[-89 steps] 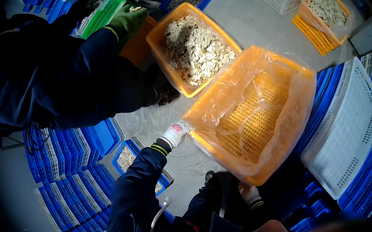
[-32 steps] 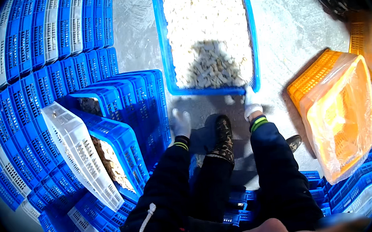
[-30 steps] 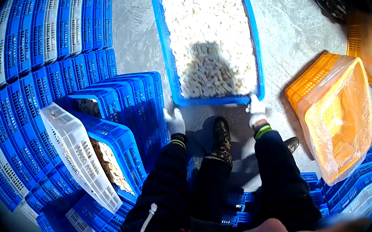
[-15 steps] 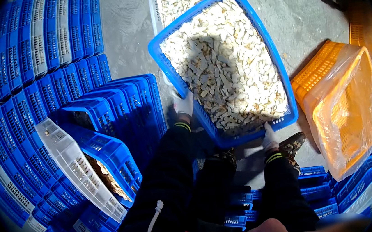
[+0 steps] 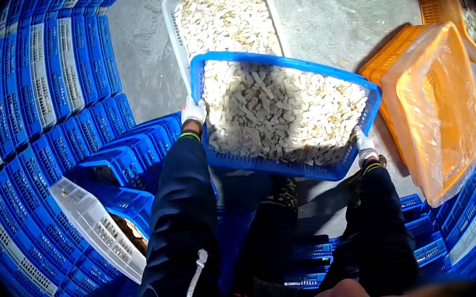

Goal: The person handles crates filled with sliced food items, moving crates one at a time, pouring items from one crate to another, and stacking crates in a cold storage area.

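Blue perforated plastic crate [image 5: 356,114], rectangular, full of pale cut chunks [image 5: 281,115], is up off the grey concrete floor [image 5: 328,11] and tilted, held in front of your legs. Your left hand [image 5: 193,111], in a white glove, is closed over the crate's left rim near its far corner. Your right hand [image 5: 365,145], also white-gloved, is clamped on the crate's near right corner. Dark sleeves [image 5: 181,212] run down from both hands.

Just beyond the blue crate, partly under its far edge, a white plastic crate [image 5: 173,28] of the same pale chunks sits on the floor. Right of the blue crate, just beside it, an orange plastic crate lined with clear film [image 5: 437,110] is tipped on its side. Left of the blue crate, rows of stacked blue crates [image 5: 42,111] stand on edge, a few white ones mixed in. Nearer you on that left side, a white perforated crate [image 5: 98,230] leans among them. Below the blue crate, more blue crates [image 5: 432,232] lie around your legs.
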